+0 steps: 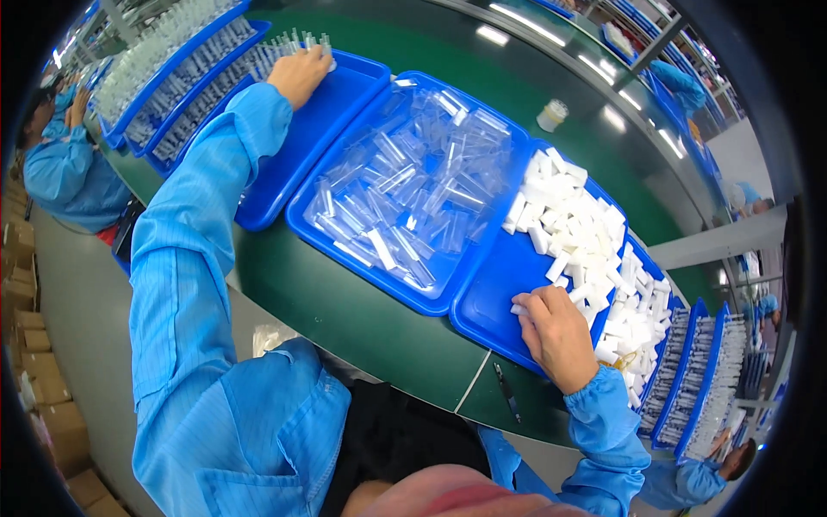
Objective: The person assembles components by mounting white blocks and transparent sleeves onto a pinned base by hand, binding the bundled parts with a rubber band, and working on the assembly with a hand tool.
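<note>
My left hand reaches to the far left, its fingers closed at the end of a row of upright clear tubes. A clear tube rises just above those fingertips; the hand covers its lower part. Over a blue tray of small white pieces, my right hand pinches one white piece between thumb and fingers. The heap of white pieces fills the far part of that tray. Between my hands, another blue tray holds many loose clear plastic tubes.
Blue trays of upright tubes stand stacked at far left, with similar trays at far right. A pen lies near the green table's front edge. A small round container stands behind. Co-workers sit at both sides.
</note>
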Tool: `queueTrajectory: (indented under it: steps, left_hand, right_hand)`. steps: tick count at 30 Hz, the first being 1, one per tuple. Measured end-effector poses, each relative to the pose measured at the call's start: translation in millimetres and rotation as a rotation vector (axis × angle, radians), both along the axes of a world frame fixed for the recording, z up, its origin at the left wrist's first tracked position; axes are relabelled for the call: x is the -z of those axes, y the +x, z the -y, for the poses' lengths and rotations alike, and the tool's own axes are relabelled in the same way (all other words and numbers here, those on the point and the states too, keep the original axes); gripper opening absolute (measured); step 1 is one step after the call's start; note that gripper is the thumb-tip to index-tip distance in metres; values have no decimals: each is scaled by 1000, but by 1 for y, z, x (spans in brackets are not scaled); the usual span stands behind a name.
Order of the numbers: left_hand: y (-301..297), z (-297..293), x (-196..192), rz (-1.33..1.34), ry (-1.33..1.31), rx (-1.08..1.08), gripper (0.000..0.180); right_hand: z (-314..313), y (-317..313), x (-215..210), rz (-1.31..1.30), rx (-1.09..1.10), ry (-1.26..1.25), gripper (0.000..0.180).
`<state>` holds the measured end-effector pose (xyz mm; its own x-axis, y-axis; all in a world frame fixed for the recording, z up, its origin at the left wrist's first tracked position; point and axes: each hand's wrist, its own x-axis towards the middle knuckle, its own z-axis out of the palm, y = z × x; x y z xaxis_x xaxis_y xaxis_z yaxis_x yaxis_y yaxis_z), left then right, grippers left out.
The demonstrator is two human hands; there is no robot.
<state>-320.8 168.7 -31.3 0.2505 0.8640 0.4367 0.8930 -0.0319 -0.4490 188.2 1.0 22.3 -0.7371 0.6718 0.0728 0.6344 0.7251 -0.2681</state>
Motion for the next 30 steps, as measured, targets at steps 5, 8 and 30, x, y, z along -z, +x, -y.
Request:
queueTrajectory:
  steps: [5,8,30]
  left_hand:
    - [-3,19,-5,6,-18,-10,31]
    - [20,69,-35,272,-71,55,17]
    - [305,263,-21,2073,-656,732,30]
  right_hand:
    - [21,14,-2,-363,286,-211,28]
    - [28,21,2,-634,463,-358,32]
    - [37,11,30,-1574,561,-868,30]
